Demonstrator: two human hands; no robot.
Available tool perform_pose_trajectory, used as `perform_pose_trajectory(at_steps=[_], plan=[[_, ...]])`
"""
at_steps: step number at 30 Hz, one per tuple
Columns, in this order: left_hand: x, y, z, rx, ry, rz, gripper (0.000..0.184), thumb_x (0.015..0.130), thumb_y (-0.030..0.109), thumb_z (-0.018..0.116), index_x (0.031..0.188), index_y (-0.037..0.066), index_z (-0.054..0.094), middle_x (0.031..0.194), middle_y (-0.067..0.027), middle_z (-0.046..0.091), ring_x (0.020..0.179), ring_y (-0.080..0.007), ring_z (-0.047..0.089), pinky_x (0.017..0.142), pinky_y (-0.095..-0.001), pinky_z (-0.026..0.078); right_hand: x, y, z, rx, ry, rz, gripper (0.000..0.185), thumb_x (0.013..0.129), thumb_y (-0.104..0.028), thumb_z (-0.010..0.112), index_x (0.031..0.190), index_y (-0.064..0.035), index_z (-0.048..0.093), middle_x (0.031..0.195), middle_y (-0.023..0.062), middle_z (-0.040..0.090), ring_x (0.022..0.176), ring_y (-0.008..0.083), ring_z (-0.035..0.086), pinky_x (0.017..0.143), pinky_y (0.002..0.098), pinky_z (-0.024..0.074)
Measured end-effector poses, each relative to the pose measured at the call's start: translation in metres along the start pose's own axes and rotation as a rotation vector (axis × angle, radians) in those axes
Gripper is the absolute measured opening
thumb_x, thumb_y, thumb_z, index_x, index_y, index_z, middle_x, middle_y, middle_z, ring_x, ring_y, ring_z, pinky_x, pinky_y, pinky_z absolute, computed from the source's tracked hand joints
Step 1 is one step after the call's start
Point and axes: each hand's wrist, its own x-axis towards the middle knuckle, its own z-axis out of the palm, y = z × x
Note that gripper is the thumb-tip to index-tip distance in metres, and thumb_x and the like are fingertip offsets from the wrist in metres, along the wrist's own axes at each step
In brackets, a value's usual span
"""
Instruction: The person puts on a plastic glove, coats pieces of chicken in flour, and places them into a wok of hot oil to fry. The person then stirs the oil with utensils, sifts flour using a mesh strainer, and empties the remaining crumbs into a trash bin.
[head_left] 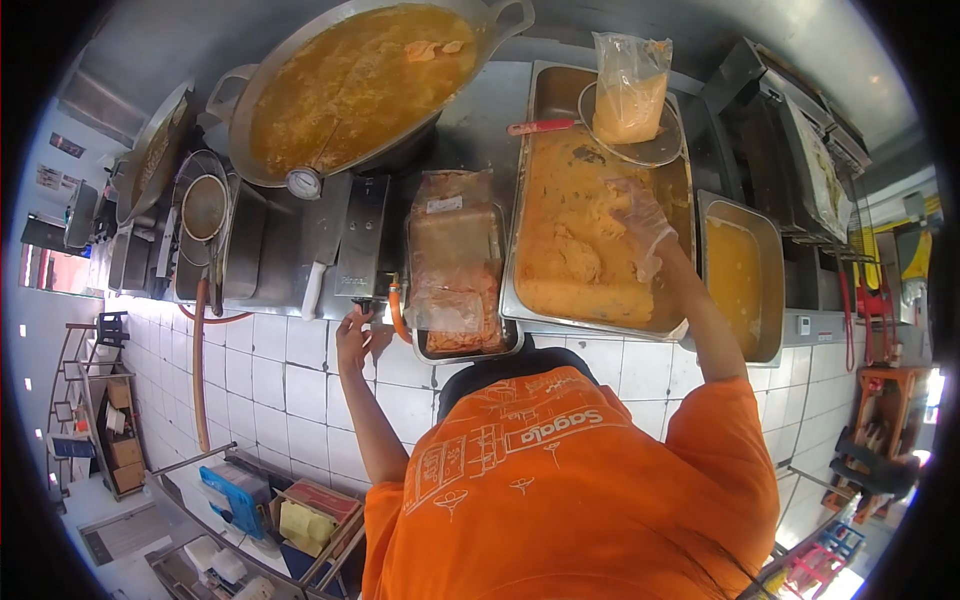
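My left hand (pixel 352 341) is at the front of the steel gas burner (pixel 362 235), its fingers closed around a dark knob (pixel 366 304). My right hand (pixel 645 222) wears a clear plastic glove and lies in the orange breading (pixel 565 200), with fingers stretched out and partly coated. That breading fills a large steel tray (pixel 512 265); lumps in it may be coated pieces. A sieve (pixel 660 155) with a red handle rests across the tray's far end, and a plastic bag of orange powder (pixel 628 105) stands in it.
A big two-handled pan of oil (pixel 350 90) with frying pieces and a dial thermometer (pixel 303 183) sits at back left. Between burner and tray is a container of raw marinated meat (pixel 465 340). Right stands a pan of yellow liquid (pixel 735 270). A white-handled knife (pixel 314 290) lies left.
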Motion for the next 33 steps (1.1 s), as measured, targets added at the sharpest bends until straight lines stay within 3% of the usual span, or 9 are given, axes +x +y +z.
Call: perform_pose_trajectory(at_steps=[6,9,16,19,21,25,27,32,33], plan=[[-0.004,0.002,0.001,0.015,0.005,-0.014,0.056,0.087,0.046,0.051,0.129,0.011,0.039,0.118,0.0009,0.053,0.066,-0.0085,0.033,0.076,-0.0275,0.048,-0.030,0.028,0.051,-0.633,-0.360,-0.408,0.045,0.077,-0.002,0.048,0.120,-0.0142,0.047,0.124,0.0109,0.045,0.114,0.0324,0.041,0.090,0.0386,0.0401],[-0.009,0.006,0.005,-0.016,0.007,-0.016,0.057,0.087,0.047,0.051,0.129,0.011,0.038,0.120,0.0007,0.052,0.067,-0.0086,0.033,0.076,-0.0277,0.047,-0.043,-0.004,0.059,-0.707,-0.581,-0.203,0.044,0.078,-0.014,0.052,0.122,-0.0163,0.046,0.132,0.0076,0.039,0.122,0.0308,0.034,0.099,0.0437,0.0317],[-0.009,0.007,0.004,-0.033,-0.029,-0.013,0.059,0.086,0.047,0.053,0.129,0.010,0.037,0.121,0.0000,0.052,0.063,-0.0066,0.033,0.075,-0.0276,0.047,-0.036,0.022,0.054,-0.974,-0.368,-0.717,0.058,0.069,-0.028,0.066,0.123,-0.0175,0.047,0.139,0.0057,0.033,0.125,0.0289,0.031,0.103,0.0428,0.0296],[-0.010,0.007,0.004,-0.048,-0.021,-0.012,0.059,0.086,0.046,0.054,0.129,0.010,0.037,0.121,-0.0001,0.052,0.060,-0.0060,0.032,0.075,-0.0280,0.048,-0.014,0.029,0.043,-0.605,-0.459,-0.578,0.046,0.070,-0.019,0.067,0.112,-0.0117,0.051,0.132,0.0065,0.039,0.117,0.0278,0.041,0.097,0.0361,0.0366],[-0.010,0.008,0.004,-0.046,-0.013,-0.018,0.059,0.086,0.046,0.054,0.129,0.010,0.037,0.121,-0.0005,0.053,0.059,-0.0058,0.032,0.075,-0.0281,0.048,-0.001,0.030,0.037,-0.223,-0.318,-0.192,0.043,0.069,-0.015,0.070,0.108,-0.0089,0.050,0.119,0.0075,0.049,0.105,0.0251,0.051,0.088,0.0332,0.0431],[-0.005,0.004,0.001,-0.015,-0.002,-0.030,0.059,0.086,0.044,0.055,0.130,0.009,0.036,0.120,-0.0015,0.053,0.056,-0.0051,0.031,0.075,-0.0290,0.048,0.011,0.068,0.033,0.304,-0.195,-0.084,0.039,0.074,-0.014,0.069,0.108,-0.0109,0.050,0.102,0.0031,0.054,0.093,0.0199,0.056,0.083,0.0320,0.0470],[-0.002,0.003,-0.001,-0.034,0.000,-0.017,0.059,0.086,0.044,0.055,0.129,0.009,0.036,0.120,-0.0017,0.053,0.056,-0.0047,0.031,0.075,-0.0292,0.048,0.008,0.064,0.032,0.859,-0.162,0.297,0.040,0.074,-0.009,0.069,0.109,-0.0097,0.049,0.101,0.0027,0.052,0.093,0.0142,0.054,0.077,0.0268,0.0472],[0.004,-0.002,-0.001,-0.050,0.009,-0.003,0.054,0.085,0.042,0.057,0.125,0.008,0.041,0.118,-0.0014,0.054,0.055,-0.0043,0.032,0.071,-0.0285,0.049,0.008,0.055,0.005,0.565,-0.120,0.075,0.039,0.072,-0.006,0.070,0.106,-0.0063,0.051,0.098,0.0037,0.055,0.091,0.0125,0.054,0.073,0.0244,0.0477],[0.003,-0.003,0.002,-0.104,0.027,0.070,0.046,0.085,0.040,0.059,0.111,0.004,0.047,0.088,-0.0002,0.052,0.048,-0.0037,0.034,0.054,-0.0234,0.040,0.010,0.057,-0.001,0.596,-0.101,-0.036,0.037,0.072,-0.005,0.069,0.105,-0.0055,0.052,0.097,0.0042,0.056,0.091,0.0125,0.054,0.072,0.0237,0.0481]])
